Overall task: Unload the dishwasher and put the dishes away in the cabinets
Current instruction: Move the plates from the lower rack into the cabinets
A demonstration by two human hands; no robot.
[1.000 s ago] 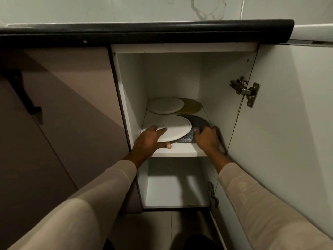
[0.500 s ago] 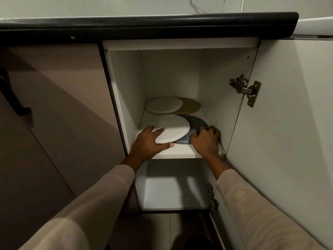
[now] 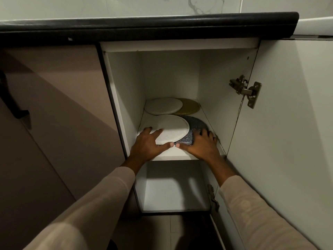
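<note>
Fingers of the left hand lie straight and spread on top of the front white plate, with the thumb along its near rim. The right hand arches its fingers over the right edge of the dark speckled plate, thumb against the near edge. The two thumb tips almost meet.

Four plates are on the upper shelf of the open cabinet. Two are white, one is dark and speckled, and one is a dull yellow plate. At the front, the white plate overlaps the dark one from the left. Behind them, the rear white plate overlaps the yellow one in the same way.

Two metal hinges show on the right side, an upper hinge and a lower hinge. The white door stands open to the right.

The cabinet has two compartments, and the lower compartment shows a bare white floor.

A black countertop edge runs across above, with pale marbled wall tile behind it. To the left is a brownish cabinet front with a black handle. Dim floor tile is visible below.
</note>
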